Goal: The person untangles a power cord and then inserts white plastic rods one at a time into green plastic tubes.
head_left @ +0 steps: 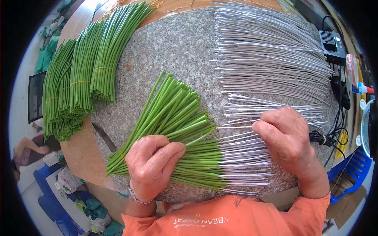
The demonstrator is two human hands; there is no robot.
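My left hand (151, 163) is closed, thumb and forefinger pinching a thin green plastic tube (201, 137) that points up to the right. My right hand (287, 137) pinches a pale metal wire (236, 127); its left tip meets or nearly meets the tube's open end. Under and beyond my left hand fans a bundle of green tubes (169, 98), gathered at its lower left end. Nearer me lie several tubes with silvery wires (246, 161) sticking out of their right ends. A small group of loose wires (236, 108) lies just beyond my right hand.
A large pile of wires (271, 55) covers the far right of the grey speckled slab (169, 43). Banded bundles of green tubes (104, 59) stand at the far left. A dark blade-like tool (103, 137) lies left. Black cables (323, 138) and a blue plastic basket (354, 173) are right.
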